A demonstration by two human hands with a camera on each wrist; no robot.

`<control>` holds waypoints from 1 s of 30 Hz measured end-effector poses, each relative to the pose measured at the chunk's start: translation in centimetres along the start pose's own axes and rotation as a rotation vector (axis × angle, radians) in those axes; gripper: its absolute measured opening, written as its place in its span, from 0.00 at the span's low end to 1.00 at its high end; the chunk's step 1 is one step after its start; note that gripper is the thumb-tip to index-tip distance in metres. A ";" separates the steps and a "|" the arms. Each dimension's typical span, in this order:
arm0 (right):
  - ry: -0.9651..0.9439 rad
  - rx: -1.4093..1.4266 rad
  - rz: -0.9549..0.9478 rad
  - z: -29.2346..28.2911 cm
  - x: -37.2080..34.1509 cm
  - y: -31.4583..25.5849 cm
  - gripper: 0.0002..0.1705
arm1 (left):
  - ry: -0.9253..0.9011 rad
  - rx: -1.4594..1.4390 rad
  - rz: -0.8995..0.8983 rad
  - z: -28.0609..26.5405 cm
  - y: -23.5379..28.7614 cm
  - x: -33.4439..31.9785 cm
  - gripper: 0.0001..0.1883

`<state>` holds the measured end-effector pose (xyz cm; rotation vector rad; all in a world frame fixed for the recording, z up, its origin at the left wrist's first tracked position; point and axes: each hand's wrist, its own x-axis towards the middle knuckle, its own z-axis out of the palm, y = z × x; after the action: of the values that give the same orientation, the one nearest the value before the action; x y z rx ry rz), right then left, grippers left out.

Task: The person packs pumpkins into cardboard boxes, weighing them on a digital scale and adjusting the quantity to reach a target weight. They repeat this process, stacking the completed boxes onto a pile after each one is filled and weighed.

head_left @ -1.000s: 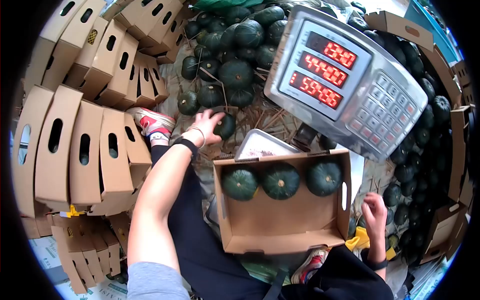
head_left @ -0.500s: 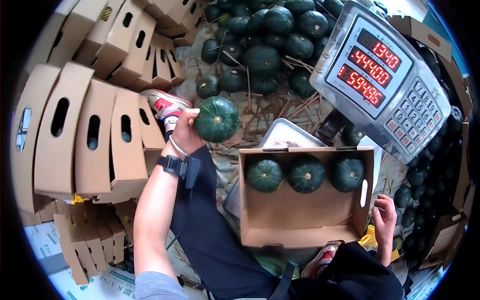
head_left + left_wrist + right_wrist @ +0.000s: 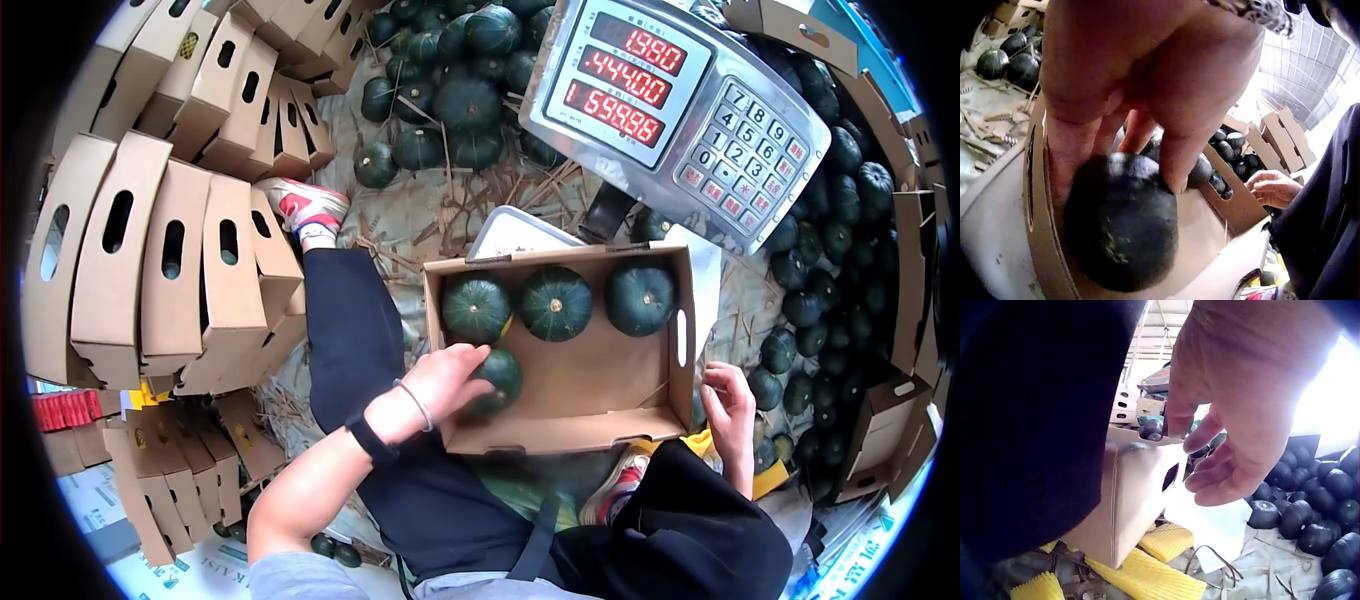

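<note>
My left hand (image 3: 437, 388) grips a dark green squash (image 3: 497, 381) inside the left end of a cardboard box (image 3: 560, 432). In the left wrist view, thumb and fingers lie around the top of that squash (image 3: 1121, 222). Along the box's far side sit three more squashes, one at the left (image 3: 477, 307), one in the middle (image 3: 556, 304) and one at the right (image 3: 641, 299). Beside the box's right end, my right hand (image 3: 731, 408) hangs with loosely curled fingers; in the right wrist view, that hand (image 3: 1235, 419) holds nothing.
A scale with a lit red display (image 3: 625, 75) stands beyond the box, its metal tray (image 3: 520, 233) partly under it. Cardboard boxes (image 3: 112, 230) line the left. Squash piles lie at the back (image 3: 468, 100) and right (image 3: 805, 300). Yellow foam netting (image 3: 1154, 575) lies on the ground.
My left hand took a squash from near the back pile and brought it into the box's left end. The scale's top reading changed. My right hand stays beside the box.
</note>
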<state>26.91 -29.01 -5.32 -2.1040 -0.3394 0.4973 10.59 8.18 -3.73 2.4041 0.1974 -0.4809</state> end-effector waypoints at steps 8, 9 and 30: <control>-0.009 -0.004 0.060 0.1 1.7 0.3 0.06 | 0.434 0.172 0.103 -8.1 -3.2 8.8 0.08; -0.010 -0.055 0.036 0.0 2.1 -0.5 0.06 | 0.528 0.268 0.133 -10.5 -5.0 12.0 0.10; -0.786 0.491 0.097 9.4 6.3 -11.4 0.50 | -0.129 -0.442 0.290 -6.0 5.1 6.4 0.33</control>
<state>27.49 -13.36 -1.82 -1.3837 -0.4955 1.3214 19.55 8.22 1.07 1.9221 -0.0950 -0.4058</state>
